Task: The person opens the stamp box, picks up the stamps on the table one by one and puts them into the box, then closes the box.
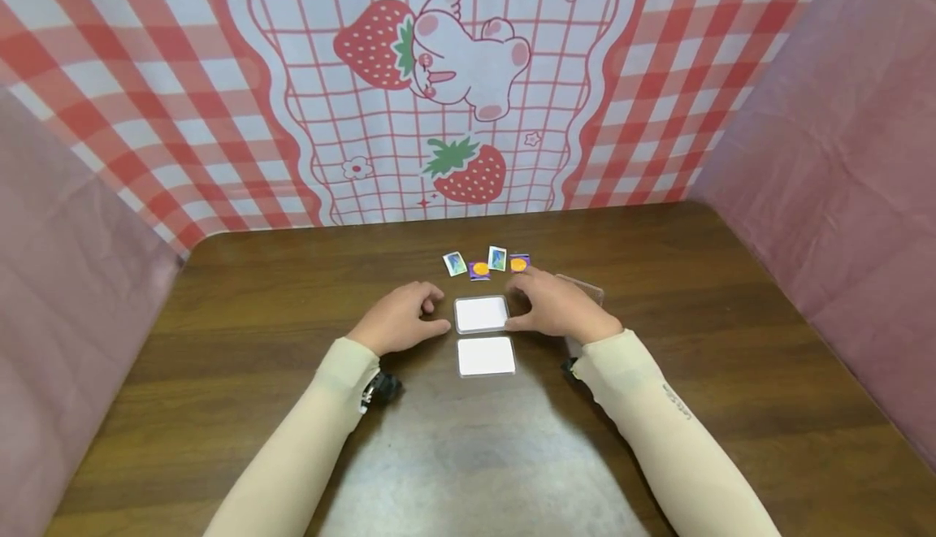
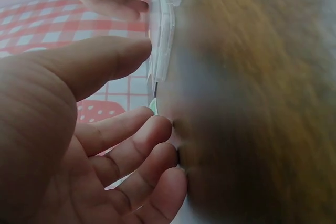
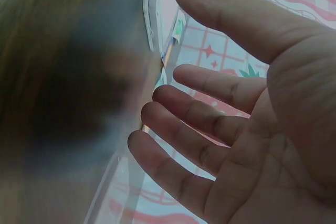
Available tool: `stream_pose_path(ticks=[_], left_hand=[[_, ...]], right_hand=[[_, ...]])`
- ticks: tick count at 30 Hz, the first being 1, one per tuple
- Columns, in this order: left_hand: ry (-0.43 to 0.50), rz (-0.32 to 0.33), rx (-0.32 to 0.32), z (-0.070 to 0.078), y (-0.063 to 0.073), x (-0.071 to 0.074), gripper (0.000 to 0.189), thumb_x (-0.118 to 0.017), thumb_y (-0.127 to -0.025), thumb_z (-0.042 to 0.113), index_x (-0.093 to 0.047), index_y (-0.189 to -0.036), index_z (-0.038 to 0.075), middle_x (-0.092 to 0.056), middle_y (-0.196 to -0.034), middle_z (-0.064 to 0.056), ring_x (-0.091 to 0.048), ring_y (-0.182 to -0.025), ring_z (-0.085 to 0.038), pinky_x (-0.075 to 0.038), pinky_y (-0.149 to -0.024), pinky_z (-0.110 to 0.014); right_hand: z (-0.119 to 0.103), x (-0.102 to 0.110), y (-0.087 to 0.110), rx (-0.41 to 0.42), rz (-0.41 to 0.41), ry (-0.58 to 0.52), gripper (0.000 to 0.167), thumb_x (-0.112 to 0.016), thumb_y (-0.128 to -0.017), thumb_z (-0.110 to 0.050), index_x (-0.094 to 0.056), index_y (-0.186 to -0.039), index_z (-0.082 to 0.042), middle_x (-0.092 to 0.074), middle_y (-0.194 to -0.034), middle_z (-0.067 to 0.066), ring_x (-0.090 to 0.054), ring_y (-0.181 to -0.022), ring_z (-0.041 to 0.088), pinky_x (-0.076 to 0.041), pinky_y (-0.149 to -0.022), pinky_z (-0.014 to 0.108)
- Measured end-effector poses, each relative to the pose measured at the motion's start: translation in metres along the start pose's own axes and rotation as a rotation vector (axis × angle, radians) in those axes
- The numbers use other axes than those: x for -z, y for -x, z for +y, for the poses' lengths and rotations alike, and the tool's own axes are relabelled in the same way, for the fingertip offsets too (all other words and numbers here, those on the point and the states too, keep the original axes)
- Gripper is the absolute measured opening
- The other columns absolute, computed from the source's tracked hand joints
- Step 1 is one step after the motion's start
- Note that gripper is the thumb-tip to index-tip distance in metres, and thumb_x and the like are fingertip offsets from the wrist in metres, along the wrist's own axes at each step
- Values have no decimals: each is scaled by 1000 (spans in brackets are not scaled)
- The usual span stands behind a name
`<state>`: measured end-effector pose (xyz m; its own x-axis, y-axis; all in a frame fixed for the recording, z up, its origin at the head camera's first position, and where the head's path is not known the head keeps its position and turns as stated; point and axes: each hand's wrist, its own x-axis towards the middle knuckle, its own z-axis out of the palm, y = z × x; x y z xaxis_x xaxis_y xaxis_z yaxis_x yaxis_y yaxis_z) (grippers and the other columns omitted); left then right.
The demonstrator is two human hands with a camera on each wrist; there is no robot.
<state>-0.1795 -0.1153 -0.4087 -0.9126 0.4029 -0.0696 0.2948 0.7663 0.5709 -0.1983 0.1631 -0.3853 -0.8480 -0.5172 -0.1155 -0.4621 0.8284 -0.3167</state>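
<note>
Two flat white rectangles with clear raised rims lie on the table one behind the other, the far one [image 1: 481,314] and the near one [image 1: 486,357]. My left hand [image 1: 398,318] is beside the left edge of the far one, its fingers loosely bent and holding nothing. On the other side, my right hand [image 1: 556,305] has its thumb tip close to that rectangle's right rim, fingers spread and relaxed. In the left wrist view the clear rim [image 2: 165,40] shows edge-on past the thumb. A clear plastic sheet or lid [image 1: 587,287] lies partly hidden under the right hand and wrist.
Behind the rectangles, several small picture pieces lie in a row, some white-edged [image 1: 497,258] and some purple with an orange circle [image 1: 479,270]. The wooden table [image 1: 278,277] meets a red-checked cloth [image 1: 468,114] at the back and pink cloths at both sides.
</note>
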Motion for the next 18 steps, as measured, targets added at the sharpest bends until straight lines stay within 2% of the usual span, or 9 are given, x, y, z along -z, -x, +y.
stream_pose_path(ticks=[3, 11, 18], left_hand=[[11, -13, -4, 2, -1, 0, 53, -76, -94, 35, -62, -136, 5, -65, -110, -7, -61, -103, -22, -50, -96, -44], [-14, -42, -19, 3, -4, -3, 59, -75, -95, 40, -62, -139, 5, -62, -106, -5, -58, -100, -22, -49, -94, -43], [-40, -37, -23, 1, -5, -6, 57, -75, -94, 41, -64, -139, 8, -62, -104, -4, -56, -99, -22, -48, -92, -43]], right_hand=[[-3, -3, -4, 2, -24, 1, 54, -83, -88, -37, -66, -130, -6, -66, -129, 10, -61, -121, 27, -49, -102, 47], [-5, -5, -6, 6, -32, 21, 64, -83, -88, -38, -61, -140, -6, -60, -140, 14, -57, -129, 31, -48, -103, 50], [-7, -11, -9, 11, -25, 52, 69, -83, -88, -41, -60, -142, -5, -59, -138, 16, -58, -124, 32, -51, -98, 50]])
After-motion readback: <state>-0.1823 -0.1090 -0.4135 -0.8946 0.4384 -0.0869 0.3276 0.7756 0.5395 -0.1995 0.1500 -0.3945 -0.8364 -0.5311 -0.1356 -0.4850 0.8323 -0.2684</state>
